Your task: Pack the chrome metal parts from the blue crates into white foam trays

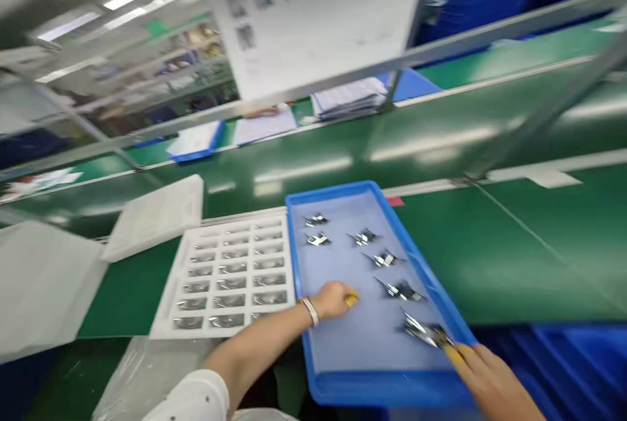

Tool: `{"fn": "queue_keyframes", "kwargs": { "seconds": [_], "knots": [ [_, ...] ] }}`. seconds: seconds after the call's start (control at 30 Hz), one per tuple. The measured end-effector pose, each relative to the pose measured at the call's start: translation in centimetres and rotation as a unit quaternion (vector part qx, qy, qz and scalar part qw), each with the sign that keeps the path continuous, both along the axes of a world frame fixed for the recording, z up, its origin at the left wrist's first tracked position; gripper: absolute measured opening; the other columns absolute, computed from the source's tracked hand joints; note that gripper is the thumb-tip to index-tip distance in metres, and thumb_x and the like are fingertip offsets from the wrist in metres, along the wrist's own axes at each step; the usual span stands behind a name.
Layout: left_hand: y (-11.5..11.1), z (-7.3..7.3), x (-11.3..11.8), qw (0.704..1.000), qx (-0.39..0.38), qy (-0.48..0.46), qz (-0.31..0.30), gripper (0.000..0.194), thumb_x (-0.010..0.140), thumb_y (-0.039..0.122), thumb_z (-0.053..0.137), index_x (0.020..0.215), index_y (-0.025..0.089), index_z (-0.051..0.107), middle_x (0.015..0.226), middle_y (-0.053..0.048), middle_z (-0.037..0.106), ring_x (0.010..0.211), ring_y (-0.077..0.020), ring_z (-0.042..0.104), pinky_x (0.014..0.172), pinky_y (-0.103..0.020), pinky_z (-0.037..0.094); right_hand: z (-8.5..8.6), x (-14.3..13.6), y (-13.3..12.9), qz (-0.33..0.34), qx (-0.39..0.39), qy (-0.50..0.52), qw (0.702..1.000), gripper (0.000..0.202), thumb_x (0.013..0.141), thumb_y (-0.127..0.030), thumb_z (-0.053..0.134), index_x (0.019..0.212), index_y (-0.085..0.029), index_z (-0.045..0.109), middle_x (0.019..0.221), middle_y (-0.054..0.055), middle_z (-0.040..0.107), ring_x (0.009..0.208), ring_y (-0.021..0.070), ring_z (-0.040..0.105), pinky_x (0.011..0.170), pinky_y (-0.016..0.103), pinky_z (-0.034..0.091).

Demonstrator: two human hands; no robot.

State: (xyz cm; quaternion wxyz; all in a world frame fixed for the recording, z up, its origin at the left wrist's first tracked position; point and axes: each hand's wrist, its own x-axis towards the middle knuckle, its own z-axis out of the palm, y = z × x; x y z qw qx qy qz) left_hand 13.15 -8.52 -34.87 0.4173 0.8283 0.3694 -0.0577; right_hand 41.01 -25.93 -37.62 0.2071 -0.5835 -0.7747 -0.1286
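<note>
A blue-rimmed tray with a pale lining lies in front of me, holding several shiny, pointed chrome-like parts. My right hand, at the tray's near right corner, pinches one shiny metal part by its end with yellow-covered fingertips. Over the tray's left side is my left hand, its fingers curled closed and a yellow cover on a fingertip. Whatever it may hold is hidden. Left of the tray, a white foam tray has rows of slots with clear or shiny curved pieces in them.
Behind the foam tray leans a white foam lid, with a white sheet at far left. A metal rail and white board stand ahead. Papers lie beyond. Blue bins sit below right.
</note>
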Motion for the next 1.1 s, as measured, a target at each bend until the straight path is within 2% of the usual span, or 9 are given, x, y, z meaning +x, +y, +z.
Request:
{"fn": "queue_keyframes", "kwargs": {
  "seconds": [0.07, 0.13, 0.23, 0.37, 0.63, 0.83, 0.93, 1.03, 1.1],
  "knots": [
    [0.5, 0.1, 1.3, 1.0, -0.017, 0.013, 0.019, 0.039, 0.09, 0.017, 0.048, 0.119, 0.014, 0.073, 0.118, -0.01, 0.076, 0.102, -0.0196, 0.07, 0.096, -0.028, 0.053, 1.3, 0.5, -4.2, 0.002, -0.029, -0.006, 1.0, 0.03, 0.096, -0.01, 0.041, 0.102, -0.02, 0.069, 0.092, 0.009, 0.069, 0.086, 0.0222, 0.061, 0.086, 0.036, 0.053],
    [0.6, -0.4, 3.2, 0.998, -0.021, 0.033, 0.04, 0.035, 0.091, 0.016, 0.05, 0.117, 0.014, 0.073, 0.115, -0.01, 0.077, 0.099, -0.0199, 0.071, 0.093, -0.028, 0.053, 2.5, -0.1, -5.7, -0.001, -0.035, 0.008, 0.999, 0.031, 0.096, -0.01, 0.041, 0.106, -0.019, 0.069, 0.095, 0.01, 0.069, 0.09, 0.0231, 0.06, 0.089, 0.037, 0.052],
    [0.0, -1.0, 6.3, 0.997, -0.008, 0.058, 0.056, 0.029, 0.092, 0.025, 0.055, 0.112, 0.014, 0.074, 0.109, -0.012, 0.077, 0.097, -0.0229, 0.071, 0.088, -0.031, 0.054, 3.2, -1.4, -5.6, 0.001, -0.03, 0.036, 0.999, 0.03, 0.096, -0.009, 0.043, 0.11, -0.018, 0.069, 0.098, 0.01, 0.069, 0.093, 0.0225, 0.06, 0.09, 0.036, 0.052],
    [-0.5, -1.6, 9.4, 0.989, 0.023, 0.132, 0.061, 0.027, 0.088, 0.039, 0.067, 0.102, 0.016, 0.074, 0.105, -0.012, 0.076, 0.098, -0.0273, 0.07, 0.085, -0.034, 0.053, 2.7, -2.4, -5.3, -0.006, -0.022, 0.067, 0.997, 0.026, 0.096, -0.008, 0.047, 0.106, -0.016, 0.069, 0.096, 0.011, 0.068, 0.091, 0.0227, 0.058, 0.085, 0.034, 0.053],
    [0.1, -1.2, 10.4, 0.986, 0.045, 0.156, 0.045, 0.02, 0.091, 0.029, 0.06, 0.101, 0.019, 0.074, 0.099, -0.01, 0.076, 0.095, -0.025, 0.07, 0.081, -0.031, 0.05, 1.1, -2.5, -4.6, -0.01, -0.063, 0.078, 0.995, 0.029, 0.094, -0.003, 0.042, 0.095, -0.014, 0.068, 0.085, 0.008, 0.064, 0.084, 0.0215, 0.055, 0.078, 0.032, 0.051],
    [0.0, 1.6, 6.3, 0.995, 0.046, 0.044, 0.082, 0.018, 0.089, 0.027, 0.058, 0.088, 0.018, 0.073, 0.083, -0.005, 0.072, 0.075, -0.018, 0.064, 0.072, -0.027, 0.046, -0.6, -1.9, -3.0, -0.019, -0.149, 0.05, 0.987, 0.027, 0.092, -0.003, 0.045, 0.086, -0.018, 0.068, 0.082, 0.007, 0.063, 0.081, 0.0218, 0.057, 0.074, 0.032, 0.05],
    [-1.2, 2.8, 1.9, 0.991, 0.002, -0.047, 0.123, 0.019, 0.088, 0.029, 0.057, 0.081, 0.017, 0.07, 0.073, -0.001, 0.067, 0.066, -0.0142, 0.056, 0.065, -0.025, 0.043, -0.3, -2.2, -2.1, -0.101, -0.25, 0.013, 0.963, 0.021, 0.09, -0.008, 0.053, 0.082, -0.02, 0.068, 0.081, 0.008, 0.064, 0.083, 0.0238, 0.06, 0.069, 0.032, 0.049],
    [-2.5, 3.4, -3.4, 0.979, -0.042, -0.088, 0.18, 0.024, 0.087, 0.036, 0.058, 0.077, 0.016, 0.067, 0.068, 0.0, 0.062, 0.062, -0.0132, 0.052, 0.062, -0.025, 0.041, 1.1, -2.9, -1.0, -0.186, -0.335, -0.021, 0.924, 0.008, 0.088, -0.016, 0.062, 0.091, -0.018, 0.069, 0.087, 0.011, 0.066, 0.09, 0.0268, 0.063, 0.066, 0.031, 0.048],
    [-3.1, 3.6, -6.6, 0.966, -0.063, -0.101, 0.228, 0.029, 0.086, 0.042, 0.059, 0.076, 0.016, 0.066, 0.068, 0.0, 0.061, 0.062, -0.0132, 0.05, 0.061, -0.025, 0.04, 1.9, -3.4, -0.2, -0.225, -0.377, -0.043, 0.897, 0.012, 0.088, -0.016, 0.063, 0.097, -0.016, 0.07, 0.092, 0.013, 0.066, 0.092, 0.0277, 0.065, 0.063, 0.03, 0.047]
  ]
}}
